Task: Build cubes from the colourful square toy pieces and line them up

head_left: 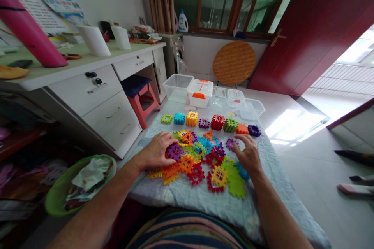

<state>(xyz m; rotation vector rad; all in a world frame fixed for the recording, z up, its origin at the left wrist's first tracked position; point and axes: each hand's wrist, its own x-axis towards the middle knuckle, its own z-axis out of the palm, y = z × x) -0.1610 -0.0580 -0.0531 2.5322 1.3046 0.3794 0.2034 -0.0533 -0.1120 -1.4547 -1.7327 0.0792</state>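
Observation:
A loose pile of flat plastic building pieces in many colours lies on the cloth-covered table (187, 198). My left hand (159, 151) is at the pile's left side, its thumb and fingers around a purple piece (175, 151). On the right, my right hand (248, 153) has its fingers apart beside another purple piece (230, 144); whether they touch is unclear. Behind the pile runs a row of stacks sorted by colour, among them a yellow stack (192, 119), a red stack (217, 122) and a green stack (230, 125). A yellow square (219, 176) lies near the front.
Clear plastic boxes (178, 85) stand at the table's far end, one with an orange-latched lid (201, 91). To the left are a white desk (87, 81), a pink stool (143, 105) and a green waste basket (55, 198).

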